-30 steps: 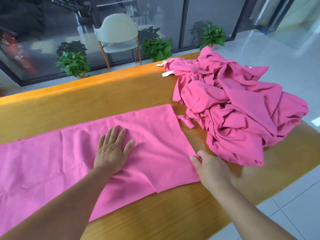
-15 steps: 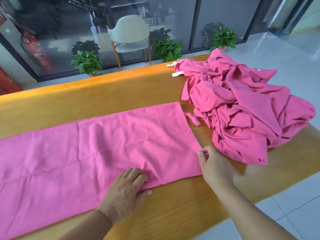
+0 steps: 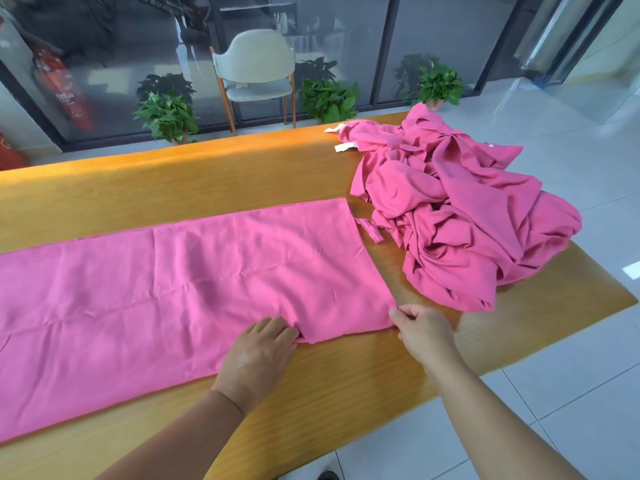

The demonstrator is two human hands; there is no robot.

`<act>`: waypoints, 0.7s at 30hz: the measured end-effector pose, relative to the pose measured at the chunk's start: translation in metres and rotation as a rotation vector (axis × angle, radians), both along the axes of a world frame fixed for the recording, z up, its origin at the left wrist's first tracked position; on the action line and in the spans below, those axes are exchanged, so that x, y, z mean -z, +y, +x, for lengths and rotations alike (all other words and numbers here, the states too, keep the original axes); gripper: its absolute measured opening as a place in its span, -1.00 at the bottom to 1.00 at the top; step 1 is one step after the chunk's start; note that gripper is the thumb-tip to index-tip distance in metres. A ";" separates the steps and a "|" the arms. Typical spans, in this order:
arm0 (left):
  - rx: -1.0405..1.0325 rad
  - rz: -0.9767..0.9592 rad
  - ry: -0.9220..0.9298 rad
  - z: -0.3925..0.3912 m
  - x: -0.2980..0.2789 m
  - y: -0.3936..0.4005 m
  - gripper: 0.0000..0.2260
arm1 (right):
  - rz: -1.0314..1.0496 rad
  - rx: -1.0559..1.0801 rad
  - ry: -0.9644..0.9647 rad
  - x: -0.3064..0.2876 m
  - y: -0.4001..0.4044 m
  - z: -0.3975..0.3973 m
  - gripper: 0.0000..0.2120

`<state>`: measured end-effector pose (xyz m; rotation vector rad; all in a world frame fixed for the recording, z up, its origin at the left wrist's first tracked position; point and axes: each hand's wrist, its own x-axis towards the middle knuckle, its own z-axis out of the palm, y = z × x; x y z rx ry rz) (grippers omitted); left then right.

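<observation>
Your left hand [image 3: 258,355] sits at the near hem of the pink cloth [image 3: 166,289], fingers curled w/ a small fold of fabric bunched at the tips; it's gripping the hem. Your right hand [image 3: 424,330] is just to its right, fingers curled too, pinching the cloth's near right corner. Both forearms come in over the front edge of the bench [image 3: 329,393]. The cloth lies spread flat along the wooden bench & runs off frame to the left. It's mostly smooth, w/ faint creases & a few wrinkles fanning from your left hand. By its right edge, toward the far corner, a short fabric strap [image 3: 370,230] lies on the wood, btw the cloth & a crumpled pile of pink fabric [image 3: 460,216] at the bench's right end. Two white labels [image 3: 344,147] stick out at the pile's far side. Beyond the bench: tiled floor [image 3: 554,341], a pale chair [image 3: 256,64], three potted plants [image 3: 168,116] along the glass wall [image 3: 346,36], & a red fire extinguisher [image 3: 64,88] at far left.
</observation>
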<state>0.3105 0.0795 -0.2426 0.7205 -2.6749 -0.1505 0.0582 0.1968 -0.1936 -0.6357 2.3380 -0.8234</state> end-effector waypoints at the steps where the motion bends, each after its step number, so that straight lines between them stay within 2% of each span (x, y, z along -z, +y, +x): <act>1: -0.003 0.004 0.006 0.000 0.000 0.002 -0.79 | 0.009 -0.008 0.024 0.000 0.001 0.000 -0.80; 4: -0.005 0.013 0.021 0.000 -0.001 0.004 -0.79 | 0.073 -0.051 0.130 -0.002 0.002 -0.001 -0.66; 6: -0.006 0.009 0.019 0.000 -0.002 0.005 -0.78 | 0.082 -0.057 0.140 0.000 0.002 -0.001 -0.67; 9: -0.012 0.028 0.007 0.000 -0.004 0.005 -0.76 | -0.001 0.047 -0.071 0.002 0.002 0.002 -0.86; 11: -0.027 0.046 0.002 0.000 -0.003 0.005 -0.76 | -0.046 0.097 -0.157 0.001 0.002 0.002 -0.89; 15: -0.056 0.078 0.004 -0.002 -0.002 0.005 -0.77 | -0.036 0.056 -0.121 0.003 0.003 0.002 -0.75; 18: -0.064 0.094 0.017 -0.003 -0.003 0.006 -0.76 | -0.012 0.008 -0.084 0.002 0.002 -0.008 -0.76; 21: -0.021 0.101 0.008 -0.006 -0.002 0.012 -0.76 | -0.016 0.057 -0.134 0.001 0.001 -0.019 -0.80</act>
